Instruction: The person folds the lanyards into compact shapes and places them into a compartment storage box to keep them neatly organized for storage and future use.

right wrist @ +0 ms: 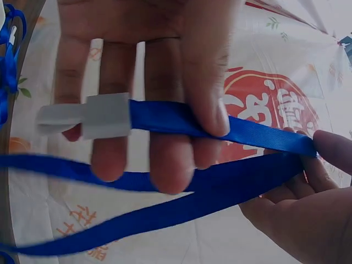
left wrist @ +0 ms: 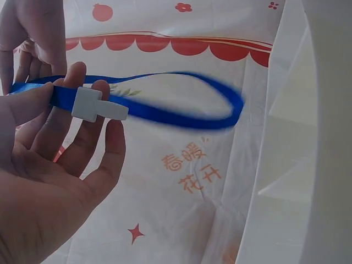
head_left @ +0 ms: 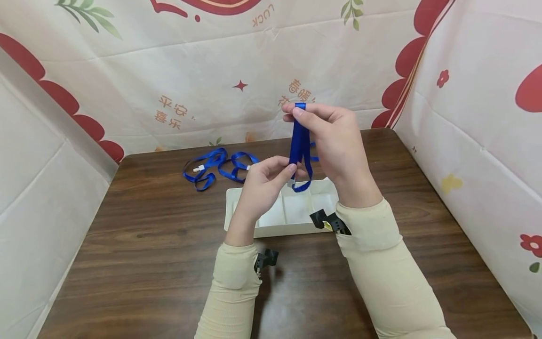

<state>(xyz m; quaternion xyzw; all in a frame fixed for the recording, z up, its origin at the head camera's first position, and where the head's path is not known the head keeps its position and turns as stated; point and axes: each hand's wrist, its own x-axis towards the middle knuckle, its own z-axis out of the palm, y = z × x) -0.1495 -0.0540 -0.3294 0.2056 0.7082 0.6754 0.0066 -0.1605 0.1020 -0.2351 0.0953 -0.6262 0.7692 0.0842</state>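
A blue lanyard point(head_left: 299, 141) hangs between both hands above the tray, folded over at the top with a loop drooping below. My right hand point(head_left: 340, 141) pinches the fold between thumb and fingers. Lower down, my left hand point(head_left: 264, 186) pinches the strap just beside its white plastic clip point(left wrist: 88, 104); the other left fingers extend behind the clip. The left wrist view catches the loose loop sweeping out to the right, slightly blurred. Behind the hands stands a white divided tray point(head_left: 292, 230), partly covered by the left hand and the right wrist.
Two more blue lanyards, a left one point(head_left: 207, 181) with a white clip and another point(head_left: 230, 175), lie loosely coiled behind the tray's left end. Some blue strap point(head_left: 314, 158) shows behind the right hand. Printed cloth walls point(head_left: 237, 61) enclose the brown table point(head_left: 161, 268) at the back and sides.
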